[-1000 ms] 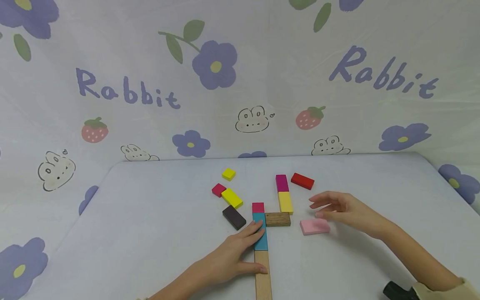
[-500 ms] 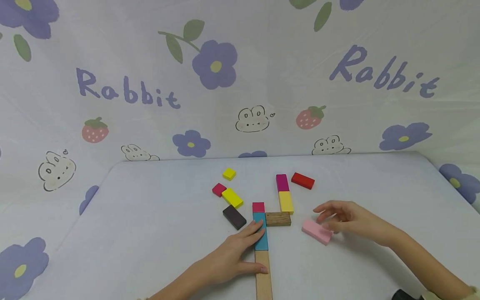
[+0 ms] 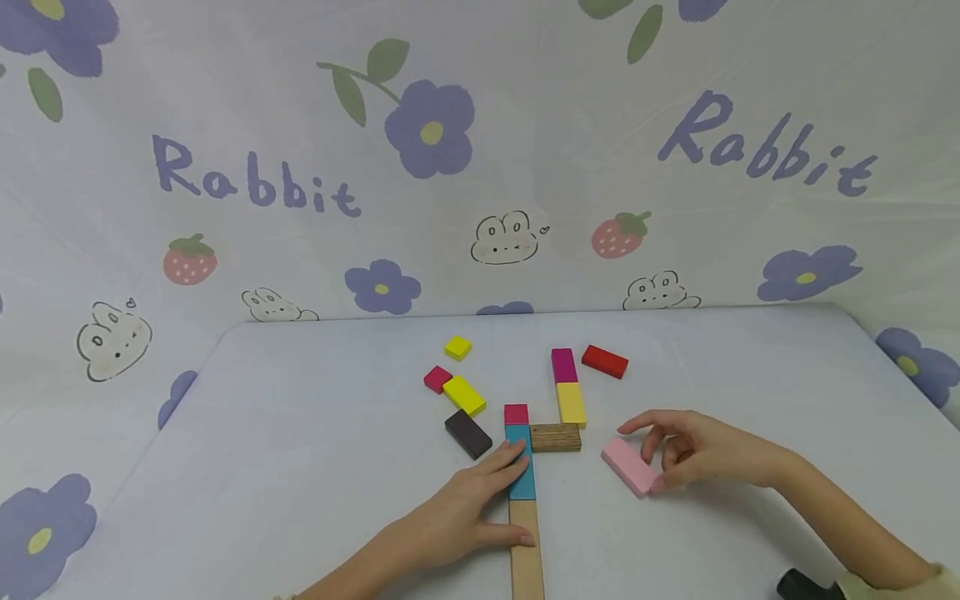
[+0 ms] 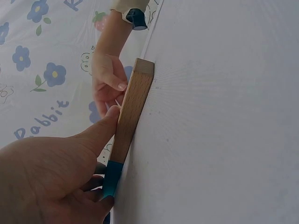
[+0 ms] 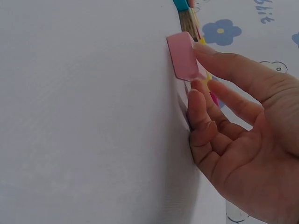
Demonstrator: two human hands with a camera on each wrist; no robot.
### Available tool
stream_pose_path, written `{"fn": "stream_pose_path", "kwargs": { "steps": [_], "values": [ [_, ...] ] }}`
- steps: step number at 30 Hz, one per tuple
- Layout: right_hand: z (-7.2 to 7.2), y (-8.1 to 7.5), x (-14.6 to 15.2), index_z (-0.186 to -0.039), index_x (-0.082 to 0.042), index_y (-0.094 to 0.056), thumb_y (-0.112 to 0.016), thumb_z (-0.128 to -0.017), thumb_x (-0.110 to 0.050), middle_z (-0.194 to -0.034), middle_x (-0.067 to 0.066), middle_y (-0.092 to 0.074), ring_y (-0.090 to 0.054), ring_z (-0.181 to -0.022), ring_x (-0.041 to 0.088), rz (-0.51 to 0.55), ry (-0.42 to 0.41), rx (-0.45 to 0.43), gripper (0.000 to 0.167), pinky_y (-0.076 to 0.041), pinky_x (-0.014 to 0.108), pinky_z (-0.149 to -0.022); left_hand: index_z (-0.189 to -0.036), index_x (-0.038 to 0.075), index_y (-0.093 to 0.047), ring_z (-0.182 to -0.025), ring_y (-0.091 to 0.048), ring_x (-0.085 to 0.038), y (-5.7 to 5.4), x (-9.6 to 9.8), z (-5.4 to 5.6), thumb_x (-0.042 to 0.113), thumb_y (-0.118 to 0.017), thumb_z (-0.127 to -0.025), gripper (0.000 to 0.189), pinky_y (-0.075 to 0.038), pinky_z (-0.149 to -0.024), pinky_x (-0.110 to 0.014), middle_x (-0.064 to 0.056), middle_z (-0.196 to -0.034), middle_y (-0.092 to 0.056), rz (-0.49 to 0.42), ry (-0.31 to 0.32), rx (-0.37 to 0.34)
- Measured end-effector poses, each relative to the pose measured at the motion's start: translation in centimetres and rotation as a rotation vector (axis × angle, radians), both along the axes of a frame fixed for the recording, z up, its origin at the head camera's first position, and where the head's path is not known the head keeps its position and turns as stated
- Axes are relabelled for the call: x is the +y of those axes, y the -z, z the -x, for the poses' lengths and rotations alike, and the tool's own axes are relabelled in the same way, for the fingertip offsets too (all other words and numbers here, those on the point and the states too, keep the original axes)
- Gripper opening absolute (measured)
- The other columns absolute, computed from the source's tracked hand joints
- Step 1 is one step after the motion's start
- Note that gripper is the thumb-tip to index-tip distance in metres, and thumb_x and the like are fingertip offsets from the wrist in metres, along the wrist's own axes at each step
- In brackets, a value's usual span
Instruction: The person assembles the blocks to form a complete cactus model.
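Observation:
My left hand (image 3: pixel 465 508) rests across a line of flat blocks, its fingertips on the teal block (image 3: pixel 528 479) and its thumb on the long light-wood block (image 3: pixel 527 575). A small crimson block (image 3: pixel 516 414) sits at the far end of that line. To its right, a dark brown wood block (image 3: pixel 555 438) butts against the teal one. My right hand (image 3: pixel 701 450) pinches a pink block (image 3: pixel 628 467) lying slantwise, thumb at its near end. In the right wrist view the thumb and a fingertip stand at opposite ends of the pink block (image 5: pixel 183 56).
A magenta block (image 3: pixel 564 366) and a pale yellow block (image 3: pixel 572 406) continue beyond the brown one, with a red block (image 3: pixel 604 362) beside them. Left of the line lie a black block (image 3: pixel 468 434), a yellow block (image 3: pixel 464 396), a crimson cube (image 3: pixel 438 380) and a yellow cube (image 3: pixel 457 348).
My right hand has come down and nearer to me onto the pink block. That block has turned from lying crosswise to a slant. The left hand has stayed in place.

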State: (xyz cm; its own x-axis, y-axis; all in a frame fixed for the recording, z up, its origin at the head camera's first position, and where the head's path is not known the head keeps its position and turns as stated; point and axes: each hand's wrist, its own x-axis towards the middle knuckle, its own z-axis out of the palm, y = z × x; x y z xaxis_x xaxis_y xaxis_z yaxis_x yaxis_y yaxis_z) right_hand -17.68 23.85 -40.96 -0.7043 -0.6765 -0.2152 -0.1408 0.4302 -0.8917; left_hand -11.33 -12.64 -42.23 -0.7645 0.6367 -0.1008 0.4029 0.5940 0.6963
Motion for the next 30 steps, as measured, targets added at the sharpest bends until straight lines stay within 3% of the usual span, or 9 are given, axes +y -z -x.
{"fn": "stream_pose_path", "kwargs": {
  "steps": [13,30],
  "values": [
    [0.4,-0.4,-0.6,-0.143,-0.001,-0.056,-0.086,-0.087,-0.008,-0.103,0.012,-0.062,-0.056,-0.070,0.012,-0.035,-0.047,0.009,0.064,-0.047,0.019,-0.064,-0.164,0.007,-0.038,-0.163,-0.020,-0.023,0.1,-0.1,-0.1,0.045,-0.079,-0.094,0.090,-0.034,-0.125,-0.042,-0.001,-0.176,-0.023,-0.010,0.007,0.018],
    [0.2,0.0,-1.3,-0.135,0.002,-0.060,-0.088,-0.085,-0.007,-0.099,0.006,-0.065,-0.054,-0.066,0.013,-0.049,0.009,0.067,0.058,-0.045,0.020,-0.060,-0.164,0.008,-0.038,-0.163,-0.019,-0.021,0.3,0.0,0.0,0.043,-0.080,-0.094,0.089,-0.034,-0.124,-0.039,-0.001,-0.176,-0.023,-0.003,0.000,0.014]
  ]
}}
